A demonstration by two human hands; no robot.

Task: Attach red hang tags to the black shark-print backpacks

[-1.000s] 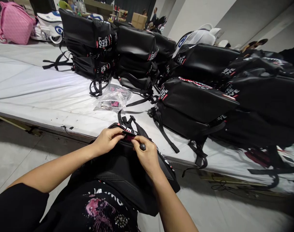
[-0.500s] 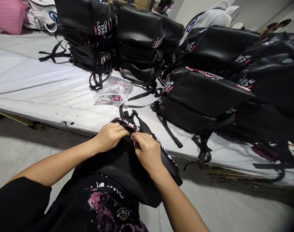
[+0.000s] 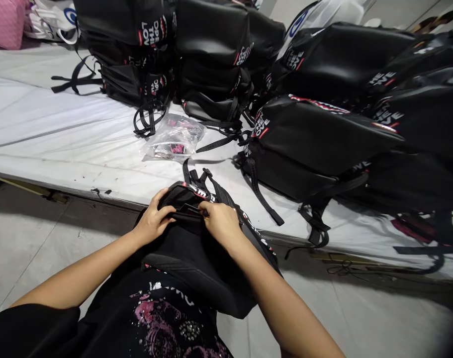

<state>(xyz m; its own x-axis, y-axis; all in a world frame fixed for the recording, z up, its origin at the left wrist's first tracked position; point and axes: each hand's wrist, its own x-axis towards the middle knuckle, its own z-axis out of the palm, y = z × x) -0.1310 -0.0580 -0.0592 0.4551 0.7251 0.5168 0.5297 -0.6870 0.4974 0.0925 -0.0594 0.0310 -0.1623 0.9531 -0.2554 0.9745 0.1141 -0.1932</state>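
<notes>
A black backpack (image 3: 189, 243) with white and red lettering rests against my body at the table's edge, its top opening gaping. My left hand (image 3: 155, 219) pinches the left part of the opening's rim between thumb and fingers. Over on the right side of the opening, my right hand (image 3: 221, 221) is closed, its fingertips at the rim; what exactly they grip is hidden. Between the hands a dark flat card-like piece (image 3: 191, 209) shows inside the mouth of the backpack. The shoulder straps (image 3: 207, 181) lie toward the table.
A white-covered table (image 3: 80, 144) runs across. Just beyond the backpack lies a clear plastic bag (image 3: 174, 138) with pink and black pieces. Stacked black backpacks (image 3: 211, 35) stand behind, and another black backpack (image 3: 316, 144) lies to the right with dangling straps. A pink quilted bag (image 3: 4, 22) sits far left.
My left hand has shifted left, away from my right hand, and the backpack's opening has spread wider, exposing the flat piece inside. My right hand stays near the same spot.
</notes>
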